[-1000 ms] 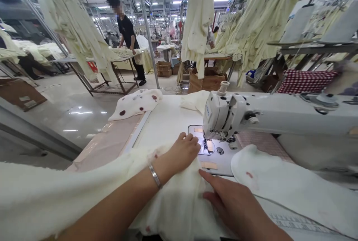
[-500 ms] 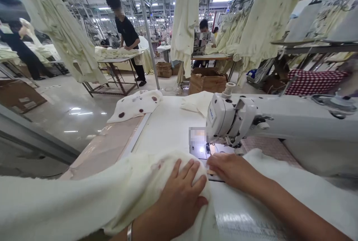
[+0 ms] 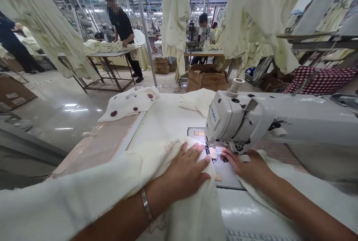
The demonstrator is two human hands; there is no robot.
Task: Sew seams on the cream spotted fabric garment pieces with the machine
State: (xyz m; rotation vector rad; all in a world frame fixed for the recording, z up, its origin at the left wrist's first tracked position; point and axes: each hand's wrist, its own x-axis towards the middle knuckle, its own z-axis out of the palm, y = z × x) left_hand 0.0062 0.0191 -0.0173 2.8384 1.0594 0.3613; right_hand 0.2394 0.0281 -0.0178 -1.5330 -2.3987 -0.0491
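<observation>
Cream plush fabric [image 3: 134, 168] spreads over the left of the sewing table and up to the needle. My left hand [image 3: 186, 172] lies flat on it, fingers stretched out, just left of the presser foot [image 3: 207, 149]. My right hand [image 3: 250, 168] is under the head of the white sewing machine [image 3: 232, 116], partly hidden by it. Its stretched fingertips are at a small round metal piece [image 3: 223, 157] on the needle plate [image 3: 229, 179]; whether they grip it is unclear. More cream fabric [image 3: 310, 181] lies beneath and beyond the right forearm.
A spotted cream piece [image 3: 128, 103] lies at the table's far left corner, another cream piece [image 3: 198, 99] behind the machine. A printed ruler scale [image 3: 248, 235] runs along the front edge. Beyond are cardboard boxes [image 3: 207, 79], hanging garments [image 3: 176, 17] and a standing person [image 3: 121, 25].
My right hand has moved right, away from the needle, uncovering the plate and the round metal piece. My left hand and the fabric have shifted slightly up towards the presser foot. The view has shifted.
</observation>
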